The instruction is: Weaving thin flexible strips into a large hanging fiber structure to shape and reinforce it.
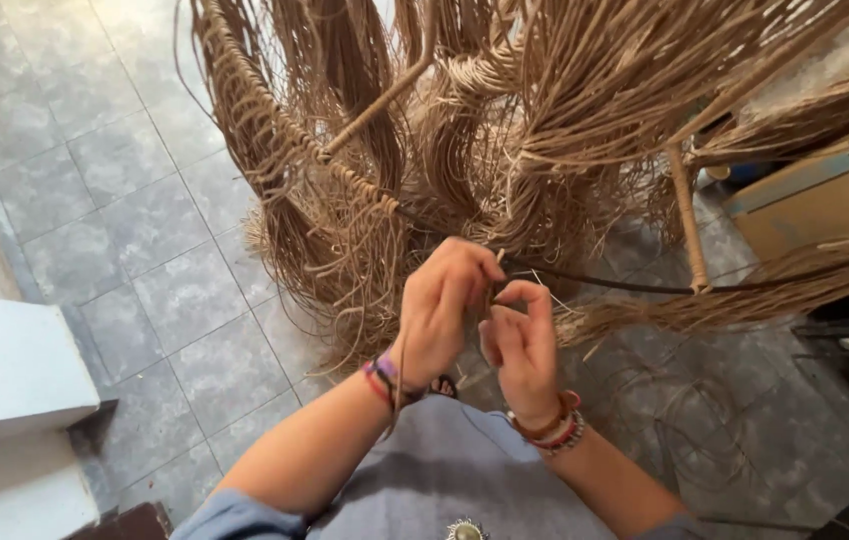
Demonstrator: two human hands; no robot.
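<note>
- Fingers [501, 262] of both hands pinch thin tan strands [493, 288] where they meet a dark rod [605, 284].
- L hand [442, 312]: fingers curled tight together, tips pressed on the strands, thumb side toward the rod; braided bands [381, 378] on wrist.
- R hand [522, 345]: just beside L, touching at the tips; fingers bent, pinching same strands from below; bead bracelets [555, 430] on wrist.
- Rod runs right from the pinch, w/ fibre fringe [745, 295] hanging along it.
- Above & behind: big frame [295, 140] wrapped in woven fibre, long loose strands [565, 90] drooping to the floor [145, 250].
- Cane leg [687, 215] upright, right of centre.
- Floor: grey tiles, stray fibres [685, 420] lying at right.
- Left edge: white step [5, 370]; right: cardboard box [815, 205].
- Bottom: grey shirt [445, 480], forearms bare.
</note>
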